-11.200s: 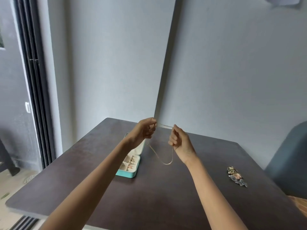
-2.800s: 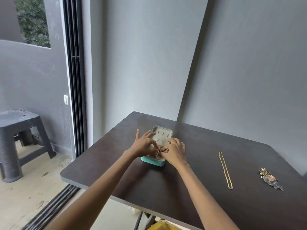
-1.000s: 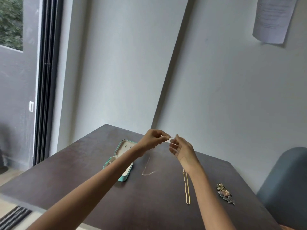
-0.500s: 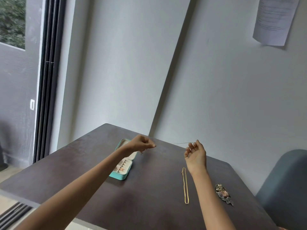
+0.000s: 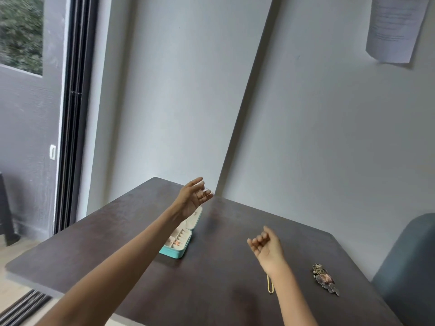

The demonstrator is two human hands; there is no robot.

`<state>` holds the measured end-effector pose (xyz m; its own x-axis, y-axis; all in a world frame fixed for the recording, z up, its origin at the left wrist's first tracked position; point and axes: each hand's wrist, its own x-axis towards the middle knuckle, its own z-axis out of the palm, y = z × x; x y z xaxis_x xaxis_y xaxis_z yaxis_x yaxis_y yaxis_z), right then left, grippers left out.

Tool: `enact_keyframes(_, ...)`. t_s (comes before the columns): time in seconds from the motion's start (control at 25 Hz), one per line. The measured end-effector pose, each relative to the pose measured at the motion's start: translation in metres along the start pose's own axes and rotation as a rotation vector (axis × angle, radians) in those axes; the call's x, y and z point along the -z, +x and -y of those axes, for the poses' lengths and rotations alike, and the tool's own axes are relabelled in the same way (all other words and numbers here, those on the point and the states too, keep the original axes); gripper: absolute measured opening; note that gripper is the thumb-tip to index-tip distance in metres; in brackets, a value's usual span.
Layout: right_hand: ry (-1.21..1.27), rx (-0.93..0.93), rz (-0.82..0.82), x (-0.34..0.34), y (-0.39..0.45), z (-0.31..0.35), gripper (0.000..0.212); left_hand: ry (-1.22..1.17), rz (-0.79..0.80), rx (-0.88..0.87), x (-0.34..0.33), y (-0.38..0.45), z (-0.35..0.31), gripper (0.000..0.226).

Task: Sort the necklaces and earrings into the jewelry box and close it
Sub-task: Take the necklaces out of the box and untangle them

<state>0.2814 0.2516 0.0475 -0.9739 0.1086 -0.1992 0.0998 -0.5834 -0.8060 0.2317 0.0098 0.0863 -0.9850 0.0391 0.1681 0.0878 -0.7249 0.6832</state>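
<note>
The teal jewelry box (image 5: 176, 252) lies open on the dark table (image 5: 131, 234), with small earrings in its cream slots. My left hand (image 5: 191, 198) is raised above the box lid, its fingertips pinching a small glinting bit of a thin silver necklace (image 5: 206, 188); the rest of the chain is too fine to see. My right hand (image 5: 265, 246) hovers lower at the table's middle, palm up, fingers loosely curled, with nothing visible in them. A gold necklace (image 5: 270, 285) lies on the table, partly hidden under my right forearm. An ornate earring piece (image 5: 324, 279) lies to the right.
Grey walls meet right behind the table's far corner. A blue-grey chair (image 5: 407, 267) stands at the right edge. A sheet of paper (image 5: 395, 27) hangs on the wall, and a dark sliding door frame (image 5: 70, 137) is on the left.
My hands have moved apart since half a second ago: the right one dropped toward the table and nearer to me, while the left rose slightly over the box lid.
</note>
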Motion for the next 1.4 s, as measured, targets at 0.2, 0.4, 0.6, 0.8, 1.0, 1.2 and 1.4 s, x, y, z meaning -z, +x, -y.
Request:
enact_keyframes(0.2,-0.431,-0.049,0.075,0.010,0.000,-0.034,0.033,0.333,0.085,-0.032,-0.024,0.005,-0.010,0.037)
enact_keyframes(0.4,-0.721,-0.007,0.141,0.006,-0.004,-0.043,0.029,0.775,0.346,-0.002,-0.051,0.001,-0.007,0.031)
enact_keyframes(0.6,-0.940,0.049,0.078,0.012,0.001,-0.046,0.021,0.899,0.504,0.002,-0.080,-0.001,0.002,0.030)
enact_keyframes(0.8,-0.818,0.331,-0.066,-0.005,-0.006,-0.022,0.015,1.025,0.594,0.008,-0.099,0.001,0.006,0.033)
enact_keyframes(1.0,-0.346,0.360,0.113,-0.051,-0.016,0.027,0.024,1.151,0.589,-0.067,-0.105,0.000,0.015,0.030)
enact_keyframes(1.2,-0.422,0.325,0.217,-0.059,-0.022,0.052,0.026,1.148,0.473,-0.195,-0.114,0.003,0.014,0.026)
enact_keyframes(1.4,-0.502,0.403,0.182,-0.052,-0.027,0.061,0.019,1.110,0.481,-0.146,-0.121,0.002,0.015,0.024)
